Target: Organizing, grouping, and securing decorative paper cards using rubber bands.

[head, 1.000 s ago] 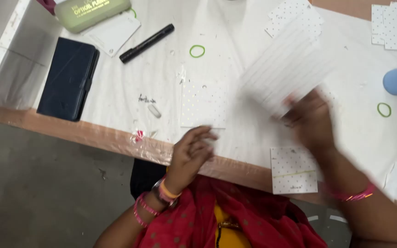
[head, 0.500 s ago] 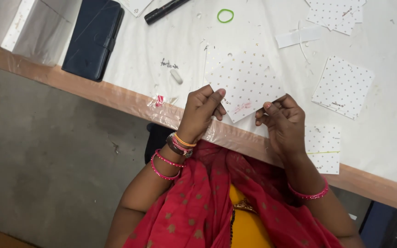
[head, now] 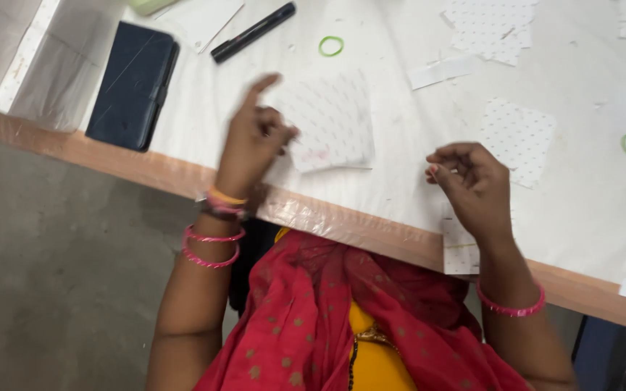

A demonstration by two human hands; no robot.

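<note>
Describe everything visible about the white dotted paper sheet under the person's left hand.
The white dotted paper sheet is a thin, roughly square piece printed with rows of small dark dots, with a faint pink smudge near its lower edge. It lies on the white-covered table, close to the front edge, slightly blurred. The left hand meets its left side, forefinger raised; whether it grips or only touches is unclear. The right hand is apart from it, fingers pinched together.

A pale green rectangular box (head: 150,6) sits at the table's far edge.
</note>
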